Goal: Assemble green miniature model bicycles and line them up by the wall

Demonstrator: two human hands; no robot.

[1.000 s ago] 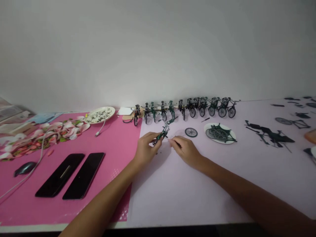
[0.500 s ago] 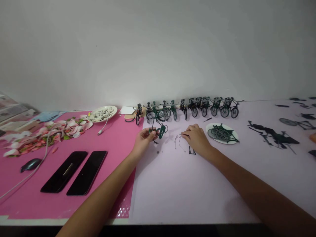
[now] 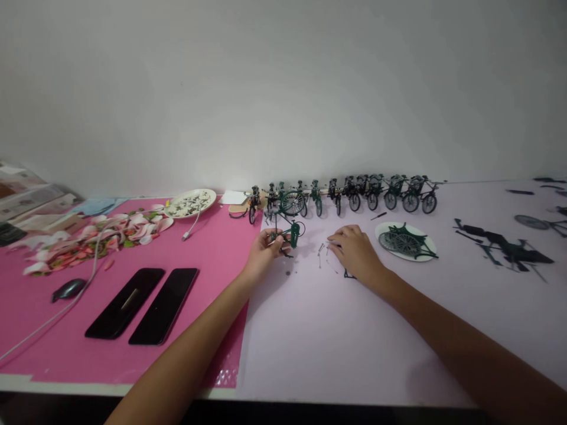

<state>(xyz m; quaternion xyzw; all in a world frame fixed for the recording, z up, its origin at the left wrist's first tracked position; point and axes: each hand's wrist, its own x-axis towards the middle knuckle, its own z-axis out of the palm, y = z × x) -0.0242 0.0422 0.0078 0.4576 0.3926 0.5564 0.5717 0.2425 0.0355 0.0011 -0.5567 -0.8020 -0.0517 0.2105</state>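
Note:
My left hand [image 3: 262, 252] pinches a small green model bicycle frame [image 3: 289, 232], held upright just above the pale table. My right hand [image 3: 355, 251] rests knuckles up a little to the right of it, fingers curled over tiny metal parts [image 3: 323, 253] lying on the table; what the fingertips hold is too small to make out. A small black part [image 3: 348, 275] lies under the right wrist. Behind both hands a row of finished green and black model bicycles [image 3: 349, 192] lines the wall.
A white plate with wheels and frame pieces [image 3: 406, 241] sits right of my right hand. Loose black parts [image 3: 505, 249] lie further right. On the pink mat [image 3: 66, 330] at the left are two black phones [image 3: 144, 302], a mouse [image 3: 68, 289], a cable, pink petals and a dish of small parts [image 3: 190, 203].
My right hand left the frame, moved right over the loose wheel and settled on the table by the tiny parts. The left hand turned the frame upright. The view shifted slightly.

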